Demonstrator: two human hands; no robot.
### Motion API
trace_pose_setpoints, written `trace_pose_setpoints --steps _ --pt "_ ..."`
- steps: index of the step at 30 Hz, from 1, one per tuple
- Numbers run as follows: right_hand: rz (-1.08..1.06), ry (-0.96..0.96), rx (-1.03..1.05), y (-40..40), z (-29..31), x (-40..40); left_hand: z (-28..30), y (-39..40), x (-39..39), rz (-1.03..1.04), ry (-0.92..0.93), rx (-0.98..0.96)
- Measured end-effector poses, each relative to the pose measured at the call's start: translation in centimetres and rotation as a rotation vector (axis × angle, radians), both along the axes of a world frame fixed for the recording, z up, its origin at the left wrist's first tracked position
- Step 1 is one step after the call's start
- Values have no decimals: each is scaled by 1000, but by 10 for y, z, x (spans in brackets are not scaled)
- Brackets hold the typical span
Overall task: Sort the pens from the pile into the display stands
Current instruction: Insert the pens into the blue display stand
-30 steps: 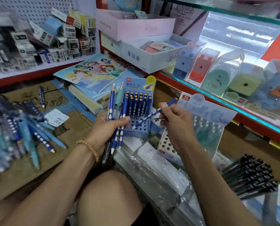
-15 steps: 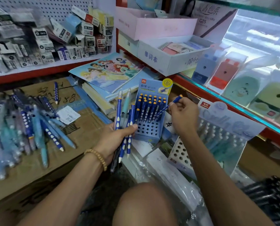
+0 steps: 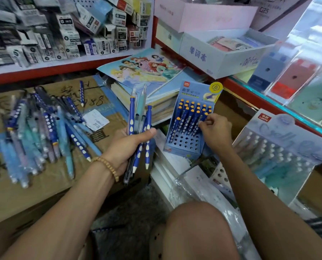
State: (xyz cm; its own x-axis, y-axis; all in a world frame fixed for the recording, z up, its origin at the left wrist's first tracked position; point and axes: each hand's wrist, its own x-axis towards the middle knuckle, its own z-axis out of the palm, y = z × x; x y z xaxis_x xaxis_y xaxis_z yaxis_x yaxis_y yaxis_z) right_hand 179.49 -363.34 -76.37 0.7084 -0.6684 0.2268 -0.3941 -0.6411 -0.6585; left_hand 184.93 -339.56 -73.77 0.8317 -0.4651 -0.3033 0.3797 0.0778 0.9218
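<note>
A bundle of pens point(image 3: 140, 128) is gripped in the left hand point(image 3: 127, 147), near the centre of the view; the fingers are wrapped round the barrels and the thumb is pressed across their front. Dark blue barrels with white dots and at least one pale, translucent barrel are held together, fanned toward twelve o'clock, with white tips pointing toward six o'clock below the palm. A beaded bracelet point(image 3: 106, 167) is worn on the left wrist.

At three o'clock from that hand, a blue display stand point(image 3: 191, 121) is seen leaning back against a stack of books point(image 3: 147, 87). Its upper rows are filled with dark blue pens capped in orange, while the lower rows of holes are left unfilled. The right hand point(image 3: 215, 131) is placed at the stand's right edge, its fingertips pinched on a dark blue pen point(image 3: 203, 120) at the end of a filled row; whether the pen is fully seated in its hole cannot be told.

At nine o'clock, the pile of loose pens point(image 3: 38, 132) is spread over flattened cardboard point(image 3: 100, 102), and one dark blue pen point(image 3: 81, 93) lies apart at the pile's upper edge. At four o'clock from the blue stand, a second, pale display stand point(image 3: 280, 147) with light-coloured pens is seen, blurred.
</note>
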Motion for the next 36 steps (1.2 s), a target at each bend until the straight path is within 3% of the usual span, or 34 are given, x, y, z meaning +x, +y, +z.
trace_pose_setpoints --steps 7,14,20,25,29,32,34,36 --pt "-12 25 -26 1 -5 7 3 14 -1 -33 -78 29" --pt "-122 -62 106 20 -3 -13 7 13 -10 -51 -31 -32" --pt "215 -199 647 73 32 -34 2 -3 -20 -150 -27 -76" --pt "434 -96 701 83 43 -38 -2 -15 -25 -203 -70 -81" --pt "305 -194 805 67 46 -43 -10 -18 -20 -160 -40 -40" --pt "74 -327 591 38 46 -44 -15 -18 -14 -115 -38 -23" --pt "-72 -315 334 21 39 -41 -17 -18 -10 -107 -39 -31" --pt "-152 -276 212 12 34 -36 -18 -19 -7 -103 -35 -50"
